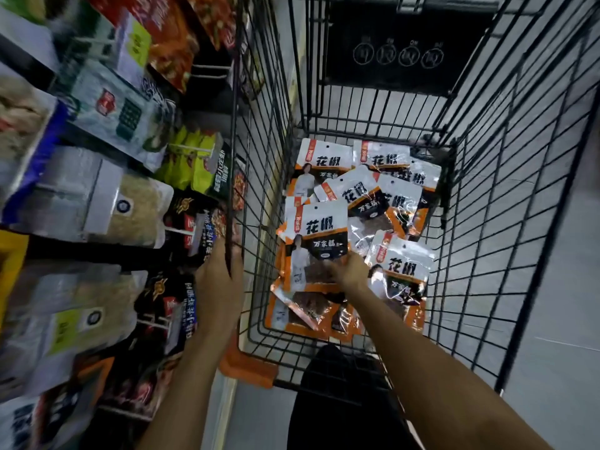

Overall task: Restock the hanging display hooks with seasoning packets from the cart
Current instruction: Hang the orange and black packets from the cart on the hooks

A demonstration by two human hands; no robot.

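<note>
Wire cart [506, 196] at centre and right, seasoning packets [357, 203] overlapping on its floor, hanging display hooks [185, 230] with packets to its left, left hand [220, 274] on the cart's left rim, right hand [349, 269] inside the cart touching the nearest packets

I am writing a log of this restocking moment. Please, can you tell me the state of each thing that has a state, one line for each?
Left hand: closed on the cart's left rim.
Right hand: down in the cart, fingers on a packet; grip unclear.
Cart: partly filled.
Seasoning packets: sealed, lying flat, overlapping on the cart floor.
Display hooks: loaded with hanging bags, blurred.
</note>
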